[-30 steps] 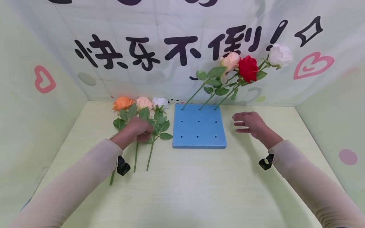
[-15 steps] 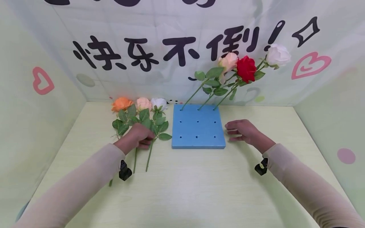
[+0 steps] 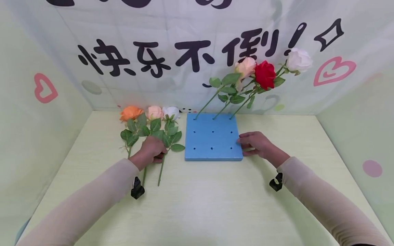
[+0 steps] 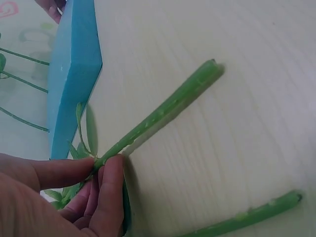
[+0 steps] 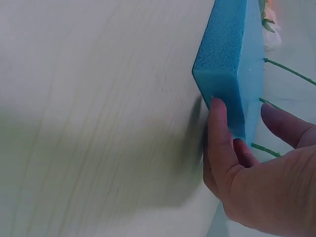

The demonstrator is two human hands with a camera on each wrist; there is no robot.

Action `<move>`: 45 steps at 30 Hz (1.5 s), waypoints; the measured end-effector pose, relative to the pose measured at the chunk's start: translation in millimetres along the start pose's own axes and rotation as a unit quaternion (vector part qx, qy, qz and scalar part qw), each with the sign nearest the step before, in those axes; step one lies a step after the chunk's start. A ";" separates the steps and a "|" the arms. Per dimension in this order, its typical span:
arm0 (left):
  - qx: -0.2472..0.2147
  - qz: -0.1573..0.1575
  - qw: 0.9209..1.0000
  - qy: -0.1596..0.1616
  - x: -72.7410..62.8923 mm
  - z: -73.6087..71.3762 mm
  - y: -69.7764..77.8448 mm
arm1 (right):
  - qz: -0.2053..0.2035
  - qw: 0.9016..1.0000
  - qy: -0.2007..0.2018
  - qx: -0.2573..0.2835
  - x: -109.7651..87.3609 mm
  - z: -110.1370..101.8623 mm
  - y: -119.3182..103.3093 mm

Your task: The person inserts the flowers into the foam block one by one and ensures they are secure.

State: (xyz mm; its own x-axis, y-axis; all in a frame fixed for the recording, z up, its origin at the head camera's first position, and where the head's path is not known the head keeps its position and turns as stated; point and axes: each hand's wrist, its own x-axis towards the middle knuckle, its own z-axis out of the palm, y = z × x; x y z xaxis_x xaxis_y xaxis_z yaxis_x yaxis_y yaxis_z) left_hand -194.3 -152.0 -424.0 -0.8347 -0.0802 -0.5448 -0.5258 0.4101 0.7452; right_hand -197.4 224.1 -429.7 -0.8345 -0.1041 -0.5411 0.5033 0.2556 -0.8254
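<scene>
My left hand [image 3: 151, 149] pinches the stem of a white rose [image 3: 171, 112] between thumb and fingertips. That rose lies on the table, its bare green stem end [image 4: 168, 109] pointing away from the fingers in the left wrist view. To its left lie a pink rose [image 3: 155, 112] and an orange rose [image 3: 131, 112]. My right hand [image 3: 258, 142] is at the right side of a blue foam board [image 3: 204, 139] with rows of small holes. Its extended fingers [image 5: 218, 121] touch the board's side, while the thumb is raised by the upper face.
A peach rose [image 3: 245, 67], a red rose [image 3: 265, 75] and a white rose [image 3: 299, 60] stand in the board's back row of holes, leaning right. Behind the table [image 3: 197, 208] hangs a printed cloth [image 3: 154, 92]; cloth walls rise at both sides.
My right hand has moved left and down to the board's side. My left hand has shifted slightly right and down and now pinches the white rose's stem.
</scene>
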 end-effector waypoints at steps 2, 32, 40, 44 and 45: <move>-0.002 0.001 1.000 0.001 0.9 0.7 -0.5 | 0.002 1.000 0.007 -0.006 0.6 0.9 0.7; -0.029 0.015 0.999 -0.022 -1.4 -1.1 10.5 | 0.004 0.999 0.008 -0.045 10.0 3.1 -0.7; -0.063 0.054 0.996 -0.026 -9.6 -1.4 18.0 | 0.002 0.999 0.007 -0.042 9.1 2.7 0.2; -0.083 0.073 0.994 -0.022 -12.5 0.4 18.5 | 0.002 0.999 0.006 -0.043 9.0 2.1 0.7; -0.089 0.080 0.993 -0.019 -13.0 1.1 18.3 | 0.002 0.999 0.006 -0.043 9.1 2.0 0.8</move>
State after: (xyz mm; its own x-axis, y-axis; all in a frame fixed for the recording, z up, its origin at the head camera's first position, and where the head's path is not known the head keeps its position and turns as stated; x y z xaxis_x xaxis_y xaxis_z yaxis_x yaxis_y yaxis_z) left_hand -192.8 -142.5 -403.7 -0.9046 0.0095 -0.4261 -0.4107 0.2483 0.8773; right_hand -204.2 221.4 -435.7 -0.8354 -0.0916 -0.5420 0.4861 0.3371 -0.8063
